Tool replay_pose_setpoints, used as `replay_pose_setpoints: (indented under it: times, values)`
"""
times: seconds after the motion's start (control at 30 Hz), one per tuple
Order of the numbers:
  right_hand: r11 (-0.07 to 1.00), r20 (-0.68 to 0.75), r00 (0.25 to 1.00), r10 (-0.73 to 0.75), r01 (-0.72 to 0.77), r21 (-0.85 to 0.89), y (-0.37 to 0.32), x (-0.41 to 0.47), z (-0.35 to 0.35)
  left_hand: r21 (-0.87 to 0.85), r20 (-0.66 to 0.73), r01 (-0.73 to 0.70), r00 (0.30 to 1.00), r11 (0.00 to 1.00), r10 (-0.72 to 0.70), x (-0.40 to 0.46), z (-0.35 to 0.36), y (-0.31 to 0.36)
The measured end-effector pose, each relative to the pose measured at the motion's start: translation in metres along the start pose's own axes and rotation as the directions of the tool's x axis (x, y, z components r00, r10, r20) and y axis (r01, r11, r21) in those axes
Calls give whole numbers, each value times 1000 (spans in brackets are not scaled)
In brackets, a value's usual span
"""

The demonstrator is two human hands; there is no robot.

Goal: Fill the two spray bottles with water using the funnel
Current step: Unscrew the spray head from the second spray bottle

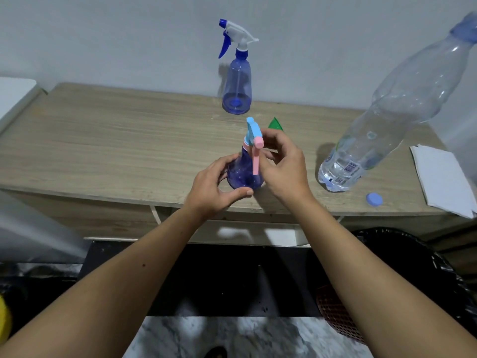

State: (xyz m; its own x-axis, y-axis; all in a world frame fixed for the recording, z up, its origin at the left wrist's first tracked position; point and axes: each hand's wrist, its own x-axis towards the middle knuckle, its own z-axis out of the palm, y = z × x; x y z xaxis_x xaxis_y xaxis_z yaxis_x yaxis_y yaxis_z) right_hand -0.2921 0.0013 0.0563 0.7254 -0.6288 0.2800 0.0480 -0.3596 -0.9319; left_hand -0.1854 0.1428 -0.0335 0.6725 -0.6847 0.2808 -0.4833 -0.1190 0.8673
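While the fingers of the right hand [280,164] pinch the pink-and-blue trigger head [254,138] of the small spray bottle [245,174], the left hand [214,187] curls round the bottle's purple flask from the left, thumb laid across the front of its base. The bottle stands upright near the front edge of the wooden table [116,140], its long axis vertical, so the head would lift or twist straight up under the right hand, which is the nearer to it. Whether the head is being loosened or tightened cannot be told. Just behind the right hand a corner of the green funnel [275,124] shows. Farther back stands the tall spray bottle [237,91] with its white-and-blue sprayer on. To the right, well apart, an uncapped water bottle [382,117] rises beside its blue cap [374,199] and a stack of white paper [444,179].
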Motion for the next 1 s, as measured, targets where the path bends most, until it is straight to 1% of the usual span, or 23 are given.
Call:
replay_pose_setpoints:
  times: [0.1,0.2,0.23,0.33,0.37,0.47,0.53,0.6,0.67,0.8,0.9,0.93,1.0]
  values:
    - [999,-52,998,-23,21,-46,0,2,3,-4,11,6,1000,1000,-6,0,-1,1]
    - [1000,-64,998,19,-19,-11,-3,4,5,-10,19,11,1000,1000,-11,0,-1,1]
    - [1000,-52,999,13,-14,-15,-2,4,3,-9,18,18,1000,1000,-18,0,-1,2]
    - [988,21,996,-82,84,-131,2,2,-6,-1,19,27,999,1000,-27,-1,-2,4]
    - [984,42,994,-99,104,-145,2,1,-9,1,20,27,999,1000,-27,-1,-2,3]
    - [989,81,994,-73,83,-124,3,4,-6,2,29,11,1000,1000,-11,0,-2,0]
    - [985,49,995,-82,89,-147,4,9,1,-4,24,-1,1000,1000,2,0,-2,-3]
    - [990,16,997,-80,82,-116,4,13,5,-11,19,2,1000,1000,-1,0,-1,-2]
    - [997,41,998,-56,58,-48,3,11,3,-17,20,25,999,1000,-24,0,-1,-1]
    - [999,98,994,-39,38,9,0,5,-1,-5,22,33,999,999,-33,0,-2,1]
    - [998,36,998,-45,47,-33,-2,11,3,-10,39,26,999,1000,-25,1,-2,-2]
    - [999,19,999,-32,32,-23,-2,14,3,-12,40,26,999,1000,-25,1,-2,-3]
    - [999,48,999,-7,5,32,-2,15,0,-10,34,29,999,1000,-28,1,-1,-1]
